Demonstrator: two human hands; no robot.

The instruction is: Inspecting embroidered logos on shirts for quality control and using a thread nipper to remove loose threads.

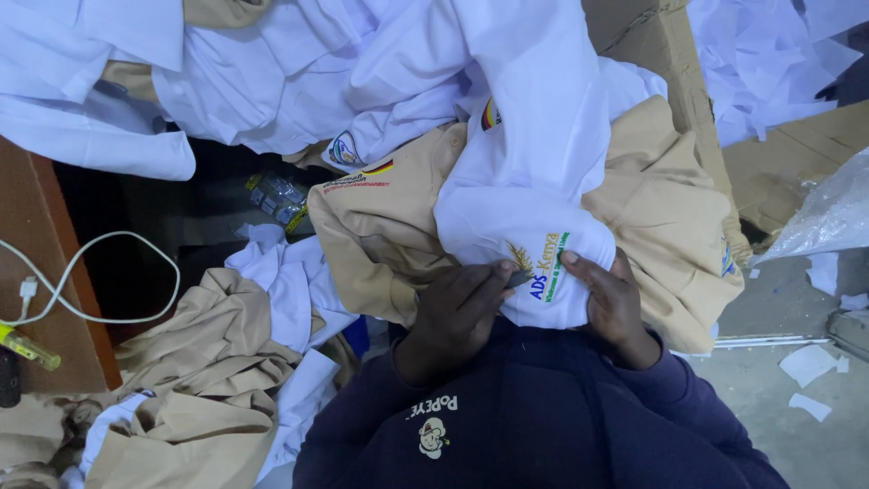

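A: Head view: a white shirt (pixel 534 244) is seen bunched at the centre, draped over a tan shirt (pixel 398 235). Where exactly is it held?

B: The embroidered patch (pixel 543 263) on the white shirt is pinched from both sides. The left hand (pixel 457 312) is set at about 8 o'clock of the patch, the right hand (pixel 611 303) at about 4 o'clock. Both sets of fingers are clenched on the cloth, with a small dark object, too small to be identified, seemingly pressed under the left thumb.

A: How is the cloth judged to handle?

B: It is judged light, soft and limp; folds are formed wherever it is not supported, so nothing stiff is offered to grip. It is probably not slippery, and hardly fragile, though stitching could be pulled. The firmest hold is thought to be right beside the embroidery, where the fabric is thickened.

A: And what is lying around it?

B: More white shirts (pixel 299 72) are piled at 11 o'clock, more tan garments (pixel 208 353) at 8 o'clock. A white cable (pixel 109 272) is laid on the brown desk (pixel 45 254) at 9 o'clock, a cardboard box (pixel 661 63) is seen at 1 o'clock, and paper scraps (pixel 806 362) are scattered on the floor at 4 o'clock.
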